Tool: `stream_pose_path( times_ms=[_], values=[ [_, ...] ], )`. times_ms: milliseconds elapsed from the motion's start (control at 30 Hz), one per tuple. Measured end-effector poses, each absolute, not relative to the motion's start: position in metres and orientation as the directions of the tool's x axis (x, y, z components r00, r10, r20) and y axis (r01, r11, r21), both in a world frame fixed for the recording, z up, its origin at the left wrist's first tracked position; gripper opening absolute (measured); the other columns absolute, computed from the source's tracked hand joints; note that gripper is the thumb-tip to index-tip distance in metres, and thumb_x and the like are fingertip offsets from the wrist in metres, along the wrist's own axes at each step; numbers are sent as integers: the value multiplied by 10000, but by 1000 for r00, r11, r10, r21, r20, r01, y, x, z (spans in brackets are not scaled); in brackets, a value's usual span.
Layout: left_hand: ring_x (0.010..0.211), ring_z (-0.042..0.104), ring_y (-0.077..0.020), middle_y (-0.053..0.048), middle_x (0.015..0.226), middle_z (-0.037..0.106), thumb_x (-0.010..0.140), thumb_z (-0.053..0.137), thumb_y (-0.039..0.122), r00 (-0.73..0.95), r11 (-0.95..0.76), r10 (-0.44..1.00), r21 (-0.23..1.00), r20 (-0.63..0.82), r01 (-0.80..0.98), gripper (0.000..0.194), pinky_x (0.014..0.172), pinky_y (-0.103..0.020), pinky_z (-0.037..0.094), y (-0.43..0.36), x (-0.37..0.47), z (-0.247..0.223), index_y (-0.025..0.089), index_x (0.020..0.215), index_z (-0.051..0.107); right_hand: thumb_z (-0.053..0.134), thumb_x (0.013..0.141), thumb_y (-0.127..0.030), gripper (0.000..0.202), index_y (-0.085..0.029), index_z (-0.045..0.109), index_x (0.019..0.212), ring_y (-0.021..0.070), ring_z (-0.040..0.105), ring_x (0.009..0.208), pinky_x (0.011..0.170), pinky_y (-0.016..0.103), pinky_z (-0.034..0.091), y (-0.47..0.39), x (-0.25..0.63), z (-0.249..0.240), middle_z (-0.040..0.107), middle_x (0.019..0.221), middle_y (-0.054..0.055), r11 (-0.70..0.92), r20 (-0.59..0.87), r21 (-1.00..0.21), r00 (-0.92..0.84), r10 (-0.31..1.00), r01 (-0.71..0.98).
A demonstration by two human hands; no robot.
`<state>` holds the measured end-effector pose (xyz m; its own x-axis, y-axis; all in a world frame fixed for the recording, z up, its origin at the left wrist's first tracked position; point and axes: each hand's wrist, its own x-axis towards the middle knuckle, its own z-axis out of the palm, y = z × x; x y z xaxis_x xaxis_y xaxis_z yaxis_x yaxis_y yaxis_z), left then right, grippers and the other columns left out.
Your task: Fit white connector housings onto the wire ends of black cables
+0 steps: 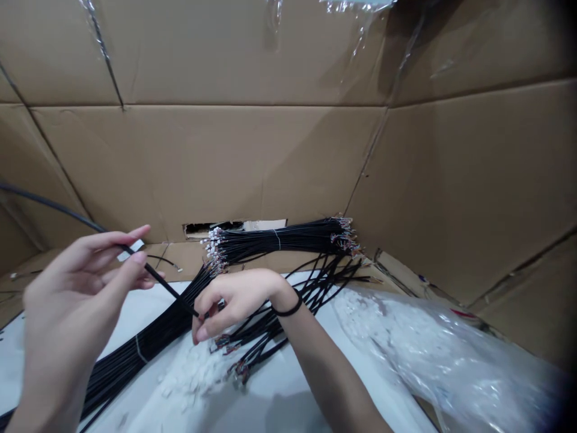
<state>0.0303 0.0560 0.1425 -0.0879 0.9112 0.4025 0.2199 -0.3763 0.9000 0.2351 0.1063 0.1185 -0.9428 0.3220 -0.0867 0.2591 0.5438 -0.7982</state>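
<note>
A single black cable [166, 287] runs from the left edge of the view down to the middle. My left hand [74, 300] pinches it between thumb and fingers at the left, with some fingers stretched out. At the lower end, my right hand [238, 297] has its fingers curled around the cable, and the tip is hidden in them. Below the hands a thick tied bundle of black cables [155, 334] slants to the lower left. Under and behind my right wrist lie loose black cables [270, 334] with stripped coloured wire ends.
Another tied cable bundle [300, 234], with white connectors at its left end, lies against the cardboard wall [252, 156]. Small white scraps [193, 370] are scattered on the white surface. A clear plastic bag [446, 355] fills the right side. A short cable [164, 260] lies behind my left hand.
</note>
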Motion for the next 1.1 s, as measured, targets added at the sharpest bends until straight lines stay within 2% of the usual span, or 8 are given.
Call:
stream_pose_path(
  times_ms=[33, 100, 233, 433, 567, 867, 1000, 1100],
  values=[
    [726, 609, -142, 38, 1205, 673, 775, 725, 382, -170, -410, 873, 877, 457, 253, 253, 686, -318, 535, 51, 39, 148, 285, 985, 622, 609, 906, -345, 274, -89, 706, 920, 82, 563, 726, 658, 165, 452, 104, 232, 120, 649, 836, 26, 517, -114, -816, -949, 294, 258],
    [694, 574, -114, 57, 1204, 665, 810, 685, 362, -158, -358, 899, 892, 410, 275, 217, 674, -291, 505, 45, 49, 155, 284, 1001, 616, 608, 904, -399, 334, -82, 713, 896, 73, 539, 666, 588, 157, 439, 100, 227, 124, 626, 785, 15, 462, -142, -854, -961, 236, 239],
    [754, 564, -98, 101, 1180, 660, 828, 679, 340, -103, -338, 926, 919, 363, 204, 200, 635, -228, 466, 47, 46, 156, 316, 1018, 621, 538, 918, -520, 506, -41, 701, 906, 94, 533, 670, 577, 184, 469, 89, 222, 137, 591, 797, 36, 372, -126, -914, -985, 117, 161],
    [551, 586, -66, -49, 1012, 756, 713, 779, 130, -165, -468, 871, 884, 464, 16, 252, 472, -164, 486, 49, 40, 155, 158, 950, 695, 382, 977, -538, 584, -34, 671, 912, 113, 555, 717, 652, 221, 489, 82, 222, 142, 615, 869, 92, 343, -47, -939, -999, -25, 36],
    [541, 603, -58, -58, 1007, 762, 728, 778, 132, -169, -496, 855, 868, 490, 7, 237, 471, -133, 506, 46, 44, 155, 144, 950, 699, 335, 1001, -506, 570, -41, 658, 936, 113, 566, 755, 689, 224, 491, 81, 222, 142, 605, 943, 106, 336, -15, -942, -997, -81, -14],
    [577, 607, -87, 32, 1039, 741, 808, 697, 297, -100, -513, 844, 848, 526, 133, 151, 474, -246, 550, 54, 38, 146, 326, 956, 701, 350, 1003, -508, 566, -17, 630, 964, 98, 540, 738, 651, 203, 464, 78, 221, 140, 582, 941, 103, 290, -19, -957, -996, -84, -6],
    [565, 604, -94, 25, 1039, 739, 803, 702, 305, -79, -508, 850, 850, 521, 142, 133, 456, -263, 547, 57, 36, 144, 331, 933, 702, 345, 967, -593, 644, -16, 630, 961, 107, 553, 729, 639, 216, 465, 77, 218, 139, 600, 933, 112, 299, -48, -954, -996, -74, 24],
    [521, 613, -89, -6, 1008, 747, 809, 699, 262, -9, -540, 840, 836, 543, 100, 240, 442, -237, 547, 61, 36, 144, 301, 1042, 655, 409, 909, -660, 673, -34, 654, 869, 119, 575, 689, 628, 229, 462, 76, 220, 140, 630, 825, 92, 373, -117, -918, -991, 59, 131]
  ],
)
